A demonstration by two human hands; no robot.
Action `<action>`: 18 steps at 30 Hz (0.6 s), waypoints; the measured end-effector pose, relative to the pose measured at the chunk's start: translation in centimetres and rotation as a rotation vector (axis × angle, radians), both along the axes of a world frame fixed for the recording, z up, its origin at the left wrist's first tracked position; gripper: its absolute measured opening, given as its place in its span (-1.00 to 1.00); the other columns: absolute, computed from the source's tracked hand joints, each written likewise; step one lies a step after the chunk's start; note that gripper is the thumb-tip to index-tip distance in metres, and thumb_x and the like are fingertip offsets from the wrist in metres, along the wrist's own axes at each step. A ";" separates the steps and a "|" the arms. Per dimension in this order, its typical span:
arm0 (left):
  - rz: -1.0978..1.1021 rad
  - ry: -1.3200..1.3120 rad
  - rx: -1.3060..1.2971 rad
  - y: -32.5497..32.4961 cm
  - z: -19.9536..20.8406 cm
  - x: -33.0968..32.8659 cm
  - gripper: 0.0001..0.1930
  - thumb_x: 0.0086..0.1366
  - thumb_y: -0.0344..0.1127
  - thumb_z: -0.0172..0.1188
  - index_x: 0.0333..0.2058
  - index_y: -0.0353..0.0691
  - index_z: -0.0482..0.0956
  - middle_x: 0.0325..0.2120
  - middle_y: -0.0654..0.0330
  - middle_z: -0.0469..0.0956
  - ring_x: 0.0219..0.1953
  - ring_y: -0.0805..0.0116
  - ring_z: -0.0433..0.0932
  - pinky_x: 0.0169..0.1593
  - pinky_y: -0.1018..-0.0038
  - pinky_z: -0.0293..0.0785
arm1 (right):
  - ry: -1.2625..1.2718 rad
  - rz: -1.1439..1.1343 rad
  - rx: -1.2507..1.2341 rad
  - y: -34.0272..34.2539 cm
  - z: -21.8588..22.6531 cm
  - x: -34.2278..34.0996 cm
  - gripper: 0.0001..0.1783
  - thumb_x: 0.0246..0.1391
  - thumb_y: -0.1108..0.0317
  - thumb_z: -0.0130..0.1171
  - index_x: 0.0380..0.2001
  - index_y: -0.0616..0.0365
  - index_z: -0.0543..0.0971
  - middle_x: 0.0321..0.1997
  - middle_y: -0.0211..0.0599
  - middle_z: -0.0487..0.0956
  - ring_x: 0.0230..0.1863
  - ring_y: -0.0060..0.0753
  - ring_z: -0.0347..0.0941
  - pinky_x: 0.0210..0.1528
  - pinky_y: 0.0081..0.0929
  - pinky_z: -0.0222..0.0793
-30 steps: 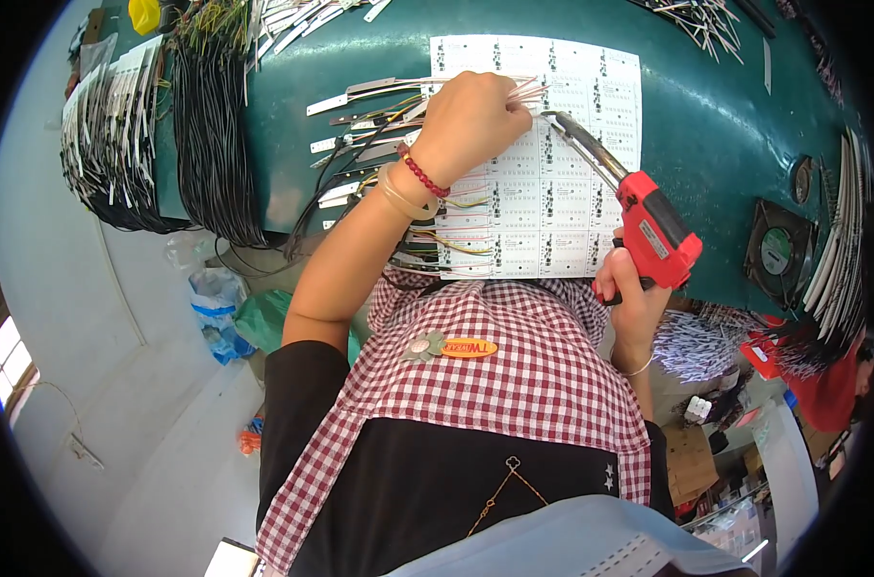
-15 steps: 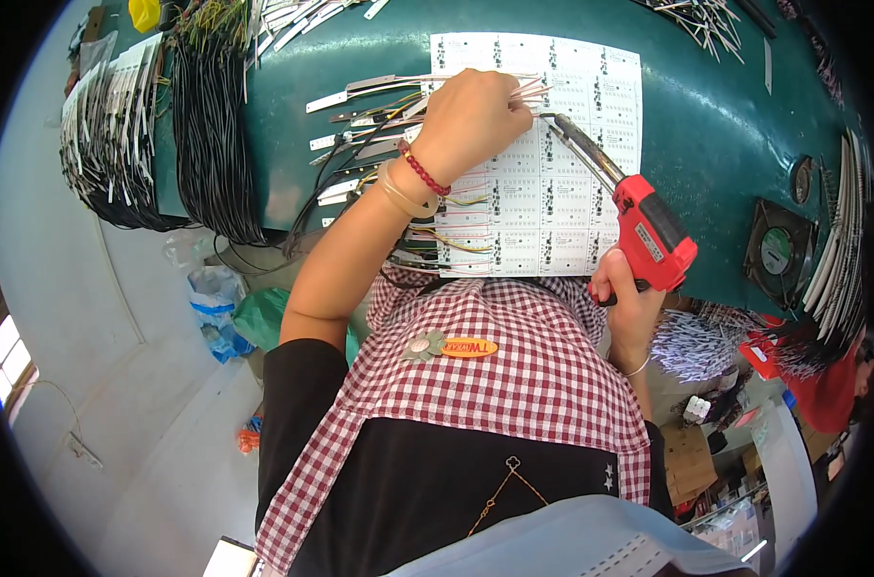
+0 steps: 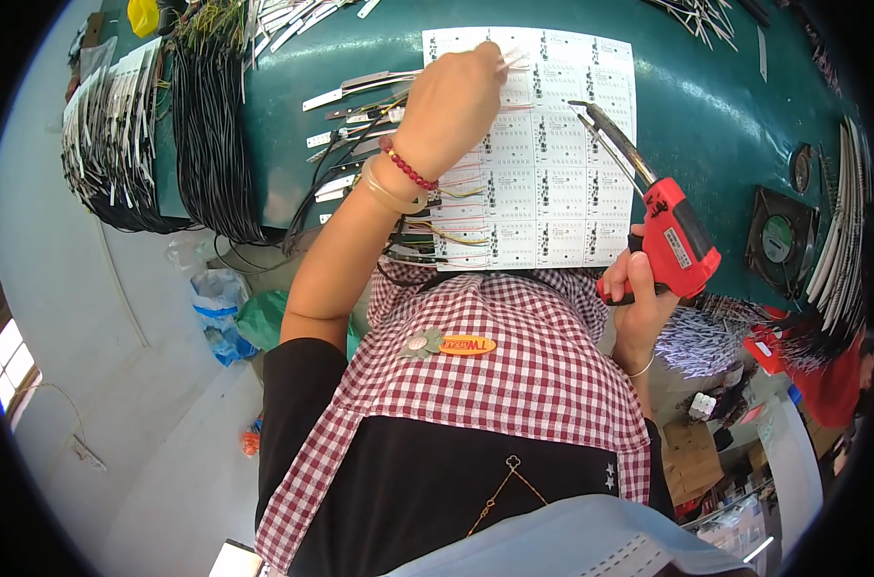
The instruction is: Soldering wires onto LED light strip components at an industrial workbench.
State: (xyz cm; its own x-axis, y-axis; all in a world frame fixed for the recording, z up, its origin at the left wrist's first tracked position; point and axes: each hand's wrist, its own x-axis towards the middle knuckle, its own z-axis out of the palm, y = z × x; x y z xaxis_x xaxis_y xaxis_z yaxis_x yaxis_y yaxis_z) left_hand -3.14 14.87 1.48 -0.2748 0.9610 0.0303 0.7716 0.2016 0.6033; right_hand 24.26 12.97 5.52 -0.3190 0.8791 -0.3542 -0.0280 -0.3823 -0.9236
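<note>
My left hand (image 3: 451, 108) is closed in a pinch over the upper left part of a white panel of circuit boards (image 3: 567, 207). Thin pale wires (image 3: 516, 62) poke out past its fingertips; the palm side is hidden. My right hand (image 3: 644, 303) grips the handle of a red and black soldering gun (image 3: 679, 240), right of the panel's lower corner. Its tip reaches up and left over the panel, apart from the left hand. Along the panel's left edge lie several wired strips (image 3: 336, 188), with coloured wires running onto the boards.
Bundles of black cables (image 3: 211, 144) and white-ended strips (image 3: 114, 125) hang over the green table's left side. A black fan (image 3: 778, 240) stands at right, beside a bundle of pale wires (image 3: 841, 240). More loose strips (image 3: 706, 21) lie at the far edge.
My left hand has moved up and slightly left with the wires. The soldering gun has shifted right and down, its tip drawing away from the left hand. The view has shifted slightly.
</note>
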 end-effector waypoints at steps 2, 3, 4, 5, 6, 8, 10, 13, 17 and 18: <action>0.078 0.043 0.102 0.3 0.9 -0.1 -0.91 0.23 -0.46 -0.05 -0.35 -0.33 0.42 -0.58 0.02 0.52 -0.53 0.02 0.51 -0.44 0.28 0.40 | 0.013 0.007 0.004 -0.1 0.0 0.1 -0.68 0.15 0.42 -0.06 -0.05 0.33 0.30 -0.69 -0.38 0.28 -0.73 -0.62 0.14 -0.65 -0.57 0.13; 0.075 0.044 0.103 0.4 2.2 0.2 -0.91 0.23 -0.46 -0.05 -0.35 -0.33 0.42 -0.58 0.02 0.52 -0.53 0.02 0.51 -0.44 0.28 0.40 | 0.027 0.012 0.007 -0.1 0.0 0.2 -0.68 0.15 0.42 -0.06 -0.05 0.33 0.30 -0.69 -0.38 0.28 -0.73 -0.62 0.14 -0.65 -0.57 0.13; 0.102 -0.052 0.178 0.5 3.7 0.6 -0.93 0.23 -0.46 -0.04 -0.36 -0.33 0.40 -0.58 0.02 0.52 -0.53 0.03 0.51 -0.43 0.29 0.40 | 0.027 0.007 0.007 -0.1 -0.1 0.3 -0.68 0.15 0.42 -0.06 -0.05 0.33 0.30 -0.69 -0.38 0.28 -0.73 -0.62 0.14 -0.65 -0.57 0.13; 0.130 -0.149 0.254 0.6 4.7 0.9 -0.95 0.23 -0.47 -0.02 -0.37 -0.32 0.38 -0.58 0.02 0.52 -0.52 0.03 0.51 -0.43 0.31 0.40 | 0.021 -0.007 -0.003 -0.2 -0.2 0.4 -0.68 0.15 0.41 -0.06 -0.05 0.34 0.30 -0.69 -0.38 0.28 -0.73 -0.62 0.14 -0.64 -0.57 0.14; 0.119 -0.082 0.345 0.6 5.1 1.0 -0.96 0.19 -0.49 0.02 -0.38 -0.32 0.38 -0.58 0.00 0.52 -0.51 0.01 0.51 -0.43 0.30 0.40 | 0.017 -0.014 -0.015 -0.2 -0.1 0.4 -0.68 0.15 0.41 -0.06 -0.05 0.34 0.30 -0.69 -0.38 0.28 -0.73 -0.62 0.14 -0.64 -0.57 0.14; 0.040 0.004 0.304 0.0 4.5 1.0 -0.93 0.17 -0.47 0.06 -0.37 -0.32 0.40 -0.56 -0.02 0.52 -0.51 0.00 0.52 -0.44 0.28 0.40 | 0.002 -0.002 -0.010 -0.3 -0.1 0.6 -0.68 0.15 0.42 -0.06 -0.06 0.34 0.30 -0.69 -0.38 0.28 -0.73 -0.61 0.14 -0.64 -0.56 0.16; -0.038 0.090 0.263 -0.7 3.4 1.4 -0.90 0.15 -0.45 0.09 -0.36 -0.32 0.42 -0.55 -0.04 0.52 -0.50 -0.02 0.52 -0.45 0.26 0.40 | -0.011 0.010 -0.004 -0.5 -0.3 0.8 -0.68 0.14 0.42 -0.06 -0.06 0.34 0.30 -0.69 -0.38 0.29 -0.73 -0.61 0.14 -0.63 -0.56 0.17; -0.036 0.123 -0.001 -1.6 0.9 2.7 -0.86 0.09 -0.38 0.16 -0.40 -0.32 0.47 -0.56 -0.06 0.52 -0.52 -0.03 0.51 -0.46 0.24 0.41 | -0.045 0.041 -0.001 -0.7 -0.5 0.8 -0.69 0.13 0.44 -0.07 -0.06 0.35 0.30 -0.69 -0.38 0.29 -0.73 -0.61 0.15 -0.61 -0.55 0.19; 0.038 0.008 -0.112 -1.9 -0.1 3.1 -0.82 0.04 -0.29 0.20 -0.52 -0.32 0.52 -0.65 -0.07 0.49 -0.56 -0.04 0.50 -0.46 0.23 0.41 | -0.055 0.065 -0.064 -1.0 -0.6 0.2 -0.70 0.12 0.45 -0.05 -0.08 0.35 0.31 -0.70 -0.39 0.29 -0.73 -0.61 0.15 -0.60 -0.55 0.20; 0.029 0.023 -0.119 -1.6 0.1 2.9 -0.83 0.01 -0.30 0.19 -0.55 -0.31 0.54 -0.66 -0.06 0.50 -0.56 -0.03 0.50 -0.46 0.22 0.42 | -0.065 0.067 -0.077 -0.9 -0.5 0.1 -0.70 0.12 0.46 -0.05 -0.08 0.34 0.31 -0.70 -0.39 0.29 -0.73 -0.61 0.15 -0.59 -0.55 0.20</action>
State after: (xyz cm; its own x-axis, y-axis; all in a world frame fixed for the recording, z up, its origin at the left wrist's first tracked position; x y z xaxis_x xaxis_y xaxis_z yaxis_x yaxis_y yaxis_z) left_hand -0.26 13.26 1.53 -0.3034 0.9498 -0.0768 0.7777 0.2934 0.5559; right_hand 24.31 12.06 4.99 -0.3503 0.8259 -0.4417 0.0587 -0.4513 -0.8904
